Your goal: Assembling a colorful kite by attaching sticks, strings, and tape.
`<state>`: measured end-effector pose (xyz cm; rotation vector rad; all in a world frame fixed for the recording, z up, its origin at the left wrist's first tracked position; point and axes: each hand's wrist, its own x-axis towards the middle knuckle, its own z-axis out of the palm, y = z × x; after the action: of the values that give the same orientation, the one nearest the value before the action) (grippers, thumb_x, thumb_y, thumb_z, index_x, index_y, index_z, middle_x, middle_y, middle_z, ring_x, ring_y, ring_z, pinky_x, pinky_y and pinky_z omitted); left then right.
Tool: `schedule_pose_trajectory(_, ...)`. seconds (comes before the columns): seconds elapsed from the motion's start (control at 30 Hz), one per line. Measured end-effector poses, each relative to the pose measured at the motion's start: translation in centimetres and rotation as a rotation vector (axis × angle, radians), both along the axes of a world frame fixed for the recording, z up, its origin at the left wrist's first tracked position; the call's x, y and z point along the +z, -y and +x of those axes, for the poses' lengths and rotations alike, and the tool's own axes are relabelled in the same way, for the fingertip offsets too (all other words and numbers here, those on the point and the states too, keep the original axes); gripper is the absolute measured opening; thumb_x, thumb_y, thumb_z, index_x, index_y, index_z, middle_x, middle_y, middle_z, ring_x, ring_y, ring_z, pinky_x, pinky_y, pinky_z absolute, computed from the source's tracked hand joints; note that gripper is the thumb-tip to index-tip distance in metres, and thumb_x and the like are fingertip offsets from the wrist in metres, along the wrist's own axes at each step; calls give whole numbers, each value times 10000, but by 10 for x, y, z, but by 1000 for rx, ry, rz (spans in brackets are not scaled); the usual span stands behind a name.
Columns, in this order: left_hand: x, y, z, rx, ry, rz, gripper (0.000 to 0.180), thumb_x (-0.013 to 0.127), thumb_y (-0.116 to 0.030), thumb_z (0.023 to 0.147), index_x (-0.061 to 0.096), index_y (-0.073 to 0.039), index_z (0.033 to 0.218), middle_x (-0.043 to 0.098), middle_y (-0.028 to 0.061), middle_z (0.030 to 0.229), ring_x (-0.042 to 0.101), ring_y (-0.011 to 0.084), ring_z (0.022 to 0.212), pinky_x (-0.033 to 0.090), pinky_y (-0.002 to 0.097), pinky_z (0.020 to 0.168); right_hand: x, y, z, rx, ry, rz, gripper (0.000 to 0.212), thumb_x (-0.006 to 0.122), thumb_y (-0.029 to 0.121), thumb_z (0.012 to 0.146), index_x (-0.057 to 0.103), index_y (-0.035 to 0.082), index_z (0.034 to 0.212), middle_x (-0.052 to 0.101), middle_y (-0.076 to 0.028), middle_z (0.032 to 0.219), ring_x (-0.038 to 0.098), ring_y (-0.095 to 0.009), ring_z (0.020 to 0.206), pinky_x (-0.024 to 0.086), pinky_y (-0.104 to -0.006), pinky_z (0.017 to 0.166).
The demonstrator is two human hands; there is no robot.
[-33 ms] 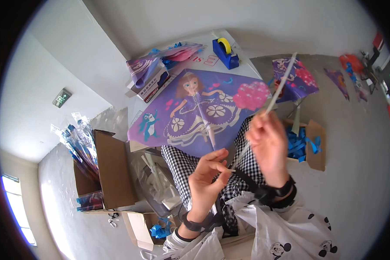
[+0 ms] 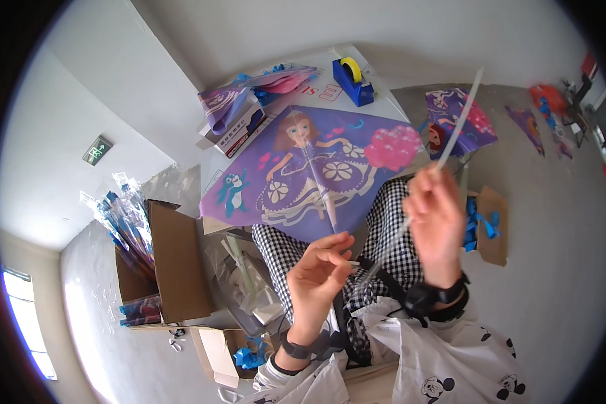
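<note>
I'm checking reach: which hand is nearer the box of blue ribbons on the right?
Right. The right hand appears just left of the box; the left hand is farther left of it.

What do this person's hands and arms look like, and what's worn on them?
The left hand and right hand wear no gloves. A dark strap circles the left wrist and another the right wrist, each with a black piece attached. The left sleeve is white.

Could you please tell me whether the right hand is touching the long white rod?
Touching: the head view shows the right hand closed around the long white rod, whose upper part sticks out beyond the grip.
</note>
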<state>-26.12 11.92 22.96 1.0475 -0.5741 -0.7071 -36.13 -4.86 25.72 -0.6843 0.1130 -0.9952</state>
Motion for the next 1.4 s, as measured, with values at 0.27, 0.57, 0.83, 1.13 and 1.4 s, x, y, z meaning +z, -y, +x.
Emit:
schedule_pose_trajectory(0.27,-2,-15,20,75,-221,-128,36,603,42,865,582,34,894,651,159,966,694,234,822,596,291,668,-7,-21,-67,152,-797,-779,52,588,11,917,543,-9,933,536,-48,930,491,-50,691,399,-169,599)
schedule_pose_trajectory(0.57,-13,-5,17,231,-337,-133,79,599,-38,916,570,35,924,660,171,988,694,262,865,609,302,700,-44,-65,-76,138,-865,-505,52,577,-13,916,526,-7,924,548,-36,895,517,-40,724,417,-164,622)
schedule_pose_trajectory(0.83,-18,-10,24,112,-288,-103,106,633,-45,902,580,29,958,673,149,930,691,216,818,600,293,676,-50,-62,-81,124,-898,-552,50,585,-24,906,538,-9,914,556,-45,886,529,-46,714,420,-163,614)
schedule_pose_trajectory(1.13,-21,-13,23,124,-247,-61,153,666,1,861,634,38,1006,683,128,928,689,187,808,599,288,688,-50,-61,-82,79,-911,-555,62,599,-15,903,537,-16,906,559,-47,876,537,-56,712,426,-170,616)
schedule_pose_trajectory(1.4,-21,-13,21,133,-171,-18,170,661,3,863,658,38,1030,688,123,934,686,177,804,598,289,711,-49,-60,-83,87,-943,-568,57,602,-9,902,546,-13,905,561,-42,867,532,-55,706,426,-171,616)
